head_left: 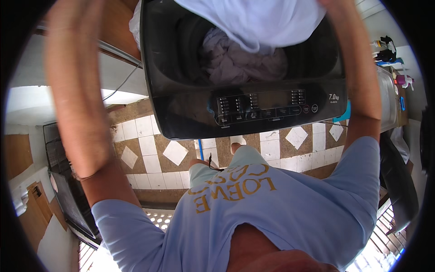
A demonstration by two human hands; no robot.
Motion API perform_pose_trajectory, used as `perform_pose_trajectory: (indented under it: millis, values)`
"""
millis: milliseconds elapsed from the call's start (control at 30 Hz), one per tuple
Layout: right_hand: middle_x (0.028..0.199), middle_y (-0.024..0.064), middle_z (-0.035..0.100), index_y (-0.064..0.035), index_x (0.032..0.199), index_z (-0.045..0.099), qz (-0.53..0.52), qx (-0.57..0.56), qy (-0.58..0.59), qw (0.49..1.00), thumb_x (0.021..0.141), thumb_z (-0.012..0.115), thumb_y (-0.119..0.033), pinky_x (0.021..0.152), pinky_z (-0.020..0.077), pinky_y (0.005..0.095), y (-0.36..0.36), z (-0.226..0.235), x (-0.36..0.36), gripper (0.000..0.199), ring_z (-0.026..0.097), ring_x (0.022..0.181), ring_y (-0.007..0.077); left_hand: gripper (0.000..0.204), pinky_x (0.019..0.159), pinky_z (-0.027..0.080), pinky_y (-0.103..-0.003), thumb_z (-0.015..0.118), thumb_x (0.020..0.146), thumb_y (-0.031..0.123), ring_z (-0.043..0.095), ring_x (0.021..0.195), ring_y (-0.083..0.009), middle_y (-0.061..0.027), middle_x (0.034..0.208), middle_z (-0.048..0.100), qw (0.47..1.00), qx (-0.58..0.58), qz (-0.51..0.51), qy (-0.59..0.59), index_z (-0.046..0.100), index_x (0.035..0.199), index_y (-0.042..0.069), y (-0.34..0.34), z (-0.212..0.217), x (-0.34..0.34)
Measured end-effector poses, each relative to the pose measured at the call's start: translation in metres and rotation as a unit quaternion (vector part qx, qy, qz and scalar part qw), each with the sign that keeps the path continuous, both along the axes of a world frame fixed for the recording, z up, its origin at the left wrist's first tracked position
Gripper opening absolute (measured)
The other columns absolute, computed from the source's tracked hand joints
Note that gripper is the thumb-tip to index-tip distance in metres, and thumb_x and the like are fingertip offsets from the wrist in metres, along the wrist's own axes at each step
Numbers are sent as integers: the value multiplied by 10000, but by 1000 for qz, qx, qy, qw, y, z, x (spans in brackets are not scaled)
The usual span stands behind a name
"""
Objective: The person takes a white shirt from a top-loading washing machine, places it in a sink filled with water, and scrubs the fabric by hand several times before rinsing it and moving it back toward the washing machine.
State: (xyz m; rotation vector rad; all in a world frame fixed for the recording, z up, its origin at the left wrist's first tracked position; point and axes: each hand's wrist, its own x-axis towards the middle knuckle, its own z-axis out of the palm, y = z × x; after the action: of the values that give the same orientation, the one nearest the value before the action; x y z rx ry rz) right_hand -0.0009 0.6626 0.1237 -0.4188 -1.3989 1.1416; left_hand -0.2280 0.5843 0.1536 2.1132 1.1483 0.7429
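A white cloth [267, 22] hangs in a loose fold over the open tub of a black top-loading washing machine [181, 122]. At the top edge my right hand [334, 3] is closed on the cloth's right side, blurred and partly cut off. My left forearm stretches up along the left of the machine, and the hand is beyond the top edge. Down in the tub lies a heap of crumpled pale laundry [244, 61]. The control panel [267, 104] faces me along the machine's near side.
White cloth [135, 25] bulges beside the machine's left side. A metal sink [386, 97] stands at the right, with a purple-and-white bottle [403, 80] by it. A blue hose [200, 148] lies on the tiled floor [176, 153]. A dark rack [68, 190] stands at the left.
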Motion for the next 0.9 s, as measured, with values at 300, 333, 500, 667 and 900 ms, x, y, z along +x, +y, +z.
perform_pose_trajectory:
  millis: [300,333,500,667,900]
  values:
    - [1191,87,567,-202,1288,473,229,-67,-818,522,839,521,-483,729,528,346,3,-156,-15,532,626,891,225,330,824,460,-301,575,889,198,565,918,-163,-101,1012,606,993,74,78,46,564,1163,14,-48,-81,-104]
    - [1225,95,551,-214,1322,440,194,-124,-774,589,838,529,-478,722,535,353,4,-156,-18,559,626,905,227,289,786,462,-289,576,889,168,566,858,-139,-81,948,620,993,54,101,-17,586,1131,10,-58,-78,-121]
    - [1230,130,524,-239,1388,335,143,-310,-802,489,858,564,-381,757,546,394,-4,-197,-69,595,609,934,265,322,865,464,-303,563,891,120,591,936,-160,-96,1008,650,977,-68,150,-136,564,1204,47,-120,-104,-228]
    - [1371,112,379,-170,1394,321,334,-60,-759,556,910,499,-243,763,551,394,13,-314,-38,521,542,1072,272,308,811,478,-293,593,877,199,592,898,-142,-72,974,645,916,-173,223,-286,589,1150,56,-190,-203,-333]
    - [1098,55,606,-94,1263,510,31,-218,-551,805,848,521,-345,653,494,286,-3,-164,-90,485,611,850,143,362,683,417,-227,593,900,294,556,804,-97,-33,950,630,837,-291,363,-287,559,1157,42,-281,-301,-436]
